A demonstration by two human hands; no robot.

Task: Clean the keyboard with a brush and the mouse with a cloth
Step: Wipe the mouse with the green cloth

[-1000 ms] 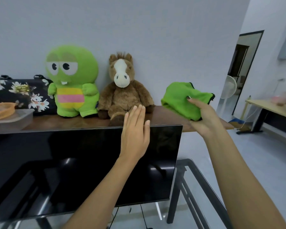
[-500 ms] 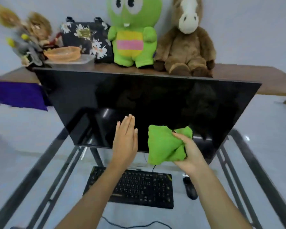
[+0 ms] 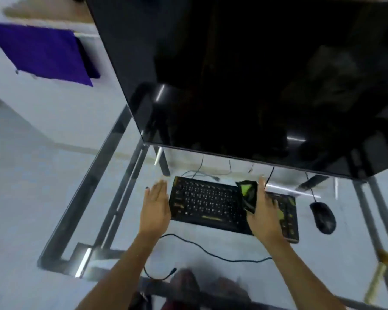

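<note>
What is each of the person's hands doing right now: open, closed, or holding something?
Left hand: open, flat, empty, beside the keyboard.
Right hand: closed on the green cloth, above the keyboard.

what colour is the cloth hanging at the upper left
Deep purple hanging cloth, seen in the head view.

Glass, gloss and cloth

The bench (image 3: 211, 247) is clear glass on dark glossy metal rails; at 12 o'clock the monitor (image 3: 244, 74) is mirror-glossy black, the keyboard (image 3: 206, 202) and mouse (image 3: 322, 217) look like matt black plastic, and the purple cloth (image 3: 45, 52) at 10 o'clock looks soft.
</note>
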